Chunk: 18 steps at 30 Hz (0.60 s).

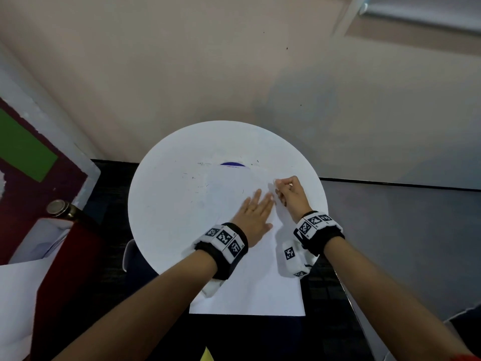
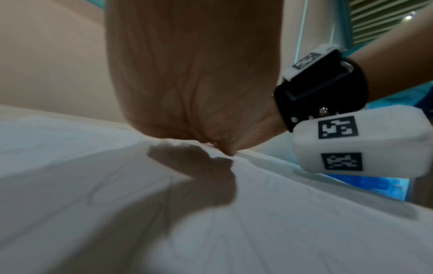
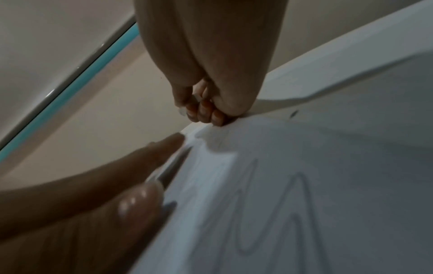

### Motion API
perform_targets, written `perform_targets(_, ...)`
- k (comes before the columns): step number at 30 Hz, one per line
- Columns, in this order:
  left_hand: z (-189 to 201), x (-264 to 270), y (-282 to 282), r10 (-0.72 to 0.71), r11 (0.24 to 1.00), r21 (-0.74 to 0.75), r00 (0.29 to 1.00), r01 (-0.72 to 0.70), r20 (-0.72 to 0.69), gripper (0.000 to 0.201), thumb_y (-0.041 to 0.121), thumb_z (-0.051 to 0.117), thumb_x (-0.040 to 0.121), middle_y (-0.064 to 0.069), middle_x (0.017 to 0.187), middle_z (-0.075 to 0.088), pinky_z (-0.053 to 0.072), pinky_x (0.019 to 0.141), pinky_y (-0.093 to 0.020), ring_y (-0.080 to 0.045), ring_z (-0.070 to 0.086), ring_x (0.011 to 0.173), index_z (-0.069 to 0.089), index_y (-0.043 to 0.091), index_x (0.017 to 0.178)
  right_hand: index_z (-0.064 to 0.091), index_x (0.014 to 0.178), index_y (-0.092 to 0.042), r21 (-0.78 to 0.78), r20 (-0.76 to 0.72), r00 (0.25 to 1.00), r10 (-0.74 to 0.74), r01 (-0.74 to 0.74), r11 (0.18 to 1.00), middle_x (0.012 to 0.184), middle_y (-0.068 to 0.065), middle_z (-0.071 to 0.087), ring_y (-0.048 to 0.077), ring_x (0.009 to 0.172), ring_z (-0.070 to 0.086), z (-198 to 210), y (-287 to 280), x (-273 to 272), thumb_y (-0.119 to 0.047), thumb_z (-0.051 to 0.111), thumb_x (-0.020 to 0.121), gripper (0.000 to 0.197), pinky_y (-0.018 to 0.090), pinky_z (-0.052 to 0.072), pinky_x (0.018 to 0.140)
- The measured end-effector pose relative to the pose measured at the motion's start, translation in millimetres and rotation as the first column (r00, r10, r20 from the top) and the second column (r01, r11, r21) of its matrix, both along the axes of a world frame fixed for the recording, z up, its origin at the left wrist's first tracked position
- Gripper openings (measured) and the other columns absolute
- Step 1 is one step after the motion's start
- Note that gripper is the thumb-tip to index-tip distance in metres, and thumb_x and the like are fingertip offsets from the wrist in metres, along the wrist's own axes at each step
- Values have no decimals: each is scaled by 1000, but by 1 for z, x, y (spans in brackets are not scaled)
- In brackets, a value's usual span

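A white sheet of paper [image 1: 250, 282] lies on the round white table [image 1: 166, 204] and overhangs its near edge. My left hand [image 1: 253, 212] rests flat on the sheet with its fingers straight; in the left wrist view its palm [image 2: 192, 74] presses down on the paper [image 2: 281, 231]. Just to the right, my right hand [image 1: 289, 194] is curled, its thumb and forefinger pinching a small clear piece [image 1: 275, 181], perhaps tape. The right wrist view shows those curled fingers [image 3: 206, 111] at the sheet's edge and wavy pencil lines [image 3: 304, 204] on the paper.
A purple round thing [image 1: 232, 164] peeks out from under the sheet's far edge. At the left stand a dark red object and a metal-capped bottle [image 1: 58, 207], with more white paper [image 1: 18, 295] below. A beige wall rises behind the table; the floor is dark.
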<state>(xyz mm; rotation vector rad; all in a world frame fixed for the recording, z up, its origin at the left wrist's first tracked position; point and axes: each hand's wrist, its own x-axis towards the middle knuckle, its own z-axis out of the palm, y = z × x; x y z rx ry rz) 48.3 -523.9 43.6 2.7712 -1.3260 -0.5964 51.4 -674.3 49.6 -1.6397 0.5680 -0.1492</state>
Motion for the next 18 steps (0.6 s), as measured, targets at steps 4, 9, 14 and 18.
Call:
perform_targets(4, 7, 26, 18, 202, 977, 77, 977, -197, -62, 68, 39, 21, 105, -9, 157, -24, -4, 118, -41, -27, -17, 146, -15, 6, 150, 43, 80, -17, -12, -11, 998, 63, -63, 998, 70, 1, 50, 7, 56, 43, 0, -2, -3, -20, 54, 94, 18, 8, 37, 51)
perform_targets(9, 25, 41, 24, 645, 756, 134, 764, -641, 15, 76, 43, 20, 103, -26, 153, -23, -5, 117, -42, -38, -18, 144, -15, -8, 147, 42, 82, -14, 2, -4, 991, 133, -133, 991, 69, 1, 50, 8, 56, 44, 2, -4, -2, -16, 54, 94, 17, 7, 37, 49)
perform_targets(14, 10, 35, -1, 364, 931, 8, 926, -365, -99, 97, 60, 36, 95, -17, 154, -28, -8, 117, -41, -31, -23, 144, -19, -1, 148, 47, 85, -7, -71, 3, 965, 264, -263, 962, 62, 5, 52, 9, 53, 47, -2, -4, -4, -12, 57, 92, 13, 11, 37, 49)
perform_targets(18, 1, 42, 2, 389, 916, -35, 907, -399, -164, 124, 78, 49, 76, -10, 156, -28, -11, 117, -42, -26, -25, 144, -19, 5, 149, 54, 83, -8, -104, -35, 924, 382, -383, 918, 66, 3, 53, 13, 63, 48, -6, -5, -1, -8, 64, 86, 11, 16, 41, 60)
